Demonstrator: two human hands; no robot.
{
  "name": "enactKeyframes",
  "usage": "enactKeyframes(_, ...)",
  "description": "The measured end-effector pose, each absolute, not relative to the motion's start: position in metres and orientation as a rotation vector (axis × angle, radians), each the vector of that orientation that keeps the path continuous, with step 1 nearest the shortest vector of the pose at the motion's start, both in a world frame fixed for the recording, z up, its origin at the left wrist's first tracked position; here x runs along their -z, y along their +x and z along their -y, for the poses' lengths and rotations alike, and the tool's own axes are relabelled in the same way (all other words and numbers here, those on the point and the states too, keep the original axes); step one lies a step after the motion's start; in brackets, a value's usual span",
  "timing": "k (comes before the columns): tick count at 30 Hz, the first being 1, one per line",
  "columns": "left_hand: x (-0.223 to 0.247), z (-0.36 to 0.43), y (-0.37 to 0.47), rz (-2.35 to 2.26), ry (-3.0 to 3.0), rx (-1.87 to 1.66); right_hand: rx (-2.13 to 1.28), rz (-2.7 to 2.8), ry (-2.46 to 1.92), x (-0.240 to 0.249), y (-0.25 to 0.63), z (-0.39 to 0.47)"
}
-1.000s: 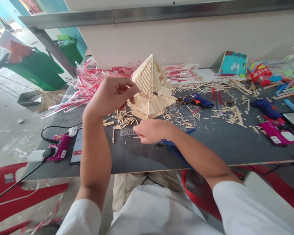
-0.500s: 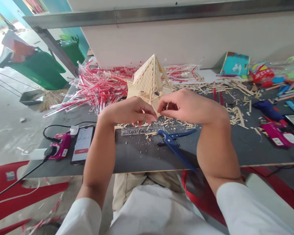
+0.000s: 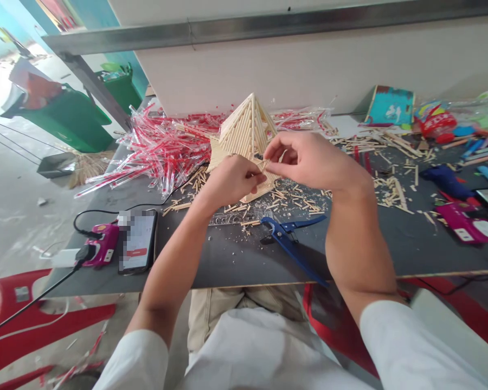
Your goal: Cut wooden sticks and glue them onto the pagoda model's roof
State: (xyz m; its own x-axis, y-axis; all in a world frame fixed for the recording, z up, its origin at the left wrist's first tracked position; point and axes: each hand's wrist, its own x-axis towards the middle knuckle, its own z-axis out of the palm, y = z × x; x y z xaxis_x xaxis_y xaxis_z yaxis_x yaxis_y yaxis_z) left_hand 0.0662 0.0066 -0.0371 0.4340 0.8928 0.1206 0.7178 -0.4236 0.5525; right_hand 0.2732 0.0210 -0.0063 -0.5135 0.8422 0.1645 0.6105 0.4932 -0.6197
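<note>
A pyramid-roofed model [image 3: 244, 125] of thin pale wooden sticks stands on the dark table, its front partly covered by my hands. My left hand [image 3: 236, 180] is at the model's front, fingers curled together; whether anything is between them is hidden. Just right of it, my right hand [image 3: 303, 160] has thumb and forefinger pinched at the model's front edge. What sits in that pinch is too small to make out. Blue cutting pliers [image 3: 287, 235] lie below the hands, beside a clear ruler [image 3: 231, 218] and stick offcuts [image 3: 305, 203].
Red-and-clear plastic wrappers [image 3: 162, 143] are heaped at the left. A phone [image 3: 137, 241] and a magenta power strip [image 3: 101, 244] lie near the left edge. Pens, a blue item [image 3: 447, 181] and another magenta strip [image 3: 467, 222] are at the right. A metal bar [image 3: 248, 33] crosses behind.
Both hands have risen a little, and my left hand has shifted right, its wrist further forward. The model appears slightly turned, with more of its base in front showing.
</note>
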Motion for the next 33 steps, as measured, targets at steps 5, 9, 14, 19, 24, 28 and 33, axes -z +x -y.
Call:
enactKeyframes(5, 0.043, -0.001, 0.086, -1.763, 2.207, -0.662, -0.538, 2.010, -1.285, 0.019, 0.275, -0.038)
enactKeyframes(9, 0.045, 0.001, 0.095, -1.781, 2.208, -0.675, -0.533, 1.987, -1.273, 0.024, 0.269, -0.043)
enactKeyframes(14, 0.046, 0.001, 0.095, -1.818, 2.198, -0.679, -0.544, 2.073, -1.269, 0.024, 0.261, -0.040)
enactKeyframes(19, 0.045, 0.004, 0.096, -1.871, 2.221, -0.634, -0.578, 2.111, -1.284, 0.027, 0.255, -0.039)
enactKeyframes(24, 0.044, 0.007, 0.097, -1.879, 2.217, -0.680, -0.748, 2.122, -1.177, 0.030, 0.254, -0.041)
enactKeyframes(28, 0.044, 0.007, 0.099, -1.900, 2.197, -0.699, -0.807, 2.076, -1.171, 0.032, 0.254, -0.043)
enactKeyframes(33, 0.045, 0.008, 0.103, -2.027, 2.215, -0.676, -0.807, 2.033, -1.208, 0.035, 0.252, -0.046)
